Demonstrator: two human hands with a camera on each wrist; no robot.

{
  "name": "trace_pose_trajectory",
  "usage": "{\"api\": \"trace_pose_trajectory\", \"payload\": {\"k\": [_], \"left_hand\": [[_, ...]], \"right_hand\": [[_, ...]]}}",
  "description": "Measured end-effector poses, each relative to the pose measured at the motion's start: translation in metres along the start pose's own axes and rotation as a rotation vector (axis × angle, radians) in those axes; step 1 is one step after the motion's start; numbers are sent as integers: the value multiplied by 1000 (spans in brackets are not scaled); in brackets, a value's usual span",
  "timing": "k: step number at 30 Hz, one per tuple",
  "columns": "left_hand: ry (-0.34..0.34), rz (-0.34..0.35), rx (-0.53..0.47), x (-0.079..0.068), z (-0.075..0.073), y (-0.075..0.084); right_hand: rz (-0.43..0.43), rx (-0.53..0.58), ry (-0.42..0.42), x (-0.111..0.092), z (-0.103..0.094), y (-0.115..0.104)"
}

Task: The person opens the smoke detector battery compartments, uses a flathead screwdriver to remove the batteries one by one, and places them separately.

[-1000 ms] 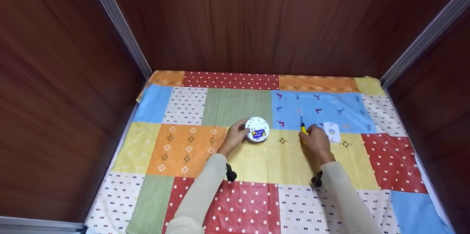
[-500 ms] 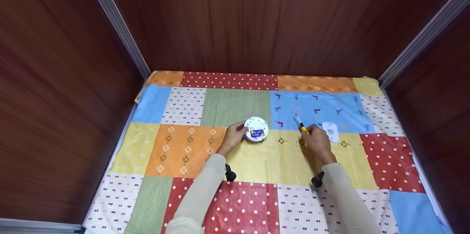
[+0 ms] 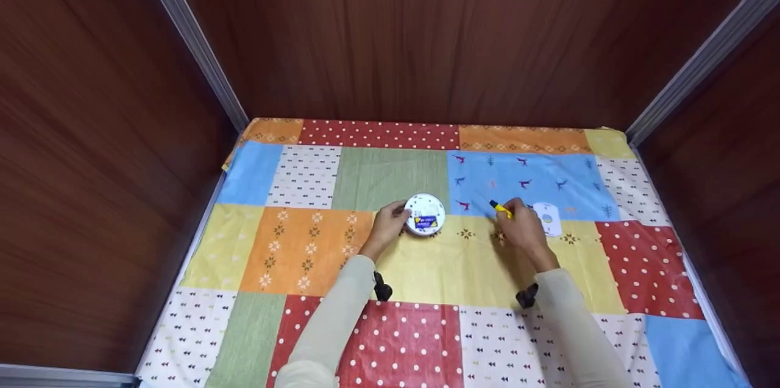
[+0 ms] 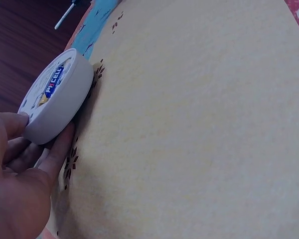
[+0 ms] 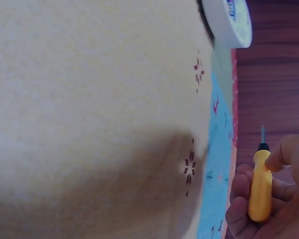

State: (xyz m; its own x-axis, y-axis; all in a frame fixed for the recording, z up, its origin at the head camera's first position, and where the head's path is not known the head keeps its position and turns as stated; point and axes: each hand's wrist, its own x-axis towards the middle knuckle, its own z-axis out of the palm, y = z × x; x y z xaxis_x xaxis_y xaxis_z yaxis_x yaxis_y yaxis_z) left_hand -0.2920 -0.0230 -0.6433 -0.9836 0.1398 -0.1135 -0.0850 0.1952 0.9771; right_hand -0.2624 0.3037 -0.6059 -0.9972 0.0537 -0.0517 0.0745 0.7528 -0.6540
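My left hand (image 3: 387, 228) grips the left edge of a round white device (image 3: 425, 215), thumb on its upper face and fingers beneath. A blue battery (image 4: 55, 81) lettered PIXCELL sits in a recess of that face. To the right, my right hand (image 3: 525, 228) holds a screwdriver with a yellow handle (image 5: 260, 191) and black collar between thumb and fingers. Its thin metal shaft (image 5: 262, 133) points away from the palm; in the head view it tilts up and left, apart from the device. Beside the right hand lies a white plate (image 3: 551, 217) with a round central hole.
A patchwork cloth (image 3: 317, 254) of coloured squares covers the table. Dark wood-grain panels (image 3: 390, 35) rise at the back and both sides, with grey metal strips (image 3: 201, 47) at the corners.
The screwdriver has swung in my right hand from nearly upright to slanting left, and its handle has shifted in the fingers. My left hand and the round device stay in place.
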Motion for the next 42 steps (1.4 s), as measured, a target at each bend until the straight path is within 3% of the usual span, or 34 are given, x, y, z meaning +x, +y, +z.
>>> {"api": "trace_pose_trajectory", "payload": {"k": [24, 42], "left_hand": [[-8, -42, -71, 4, 0, 1], [10, -39, -73, 4, 1, 0]], "right_hand": [[-107, -22, 37, -7, -3, -25], [-177, -27, -5, -9, -3, -39]]}}
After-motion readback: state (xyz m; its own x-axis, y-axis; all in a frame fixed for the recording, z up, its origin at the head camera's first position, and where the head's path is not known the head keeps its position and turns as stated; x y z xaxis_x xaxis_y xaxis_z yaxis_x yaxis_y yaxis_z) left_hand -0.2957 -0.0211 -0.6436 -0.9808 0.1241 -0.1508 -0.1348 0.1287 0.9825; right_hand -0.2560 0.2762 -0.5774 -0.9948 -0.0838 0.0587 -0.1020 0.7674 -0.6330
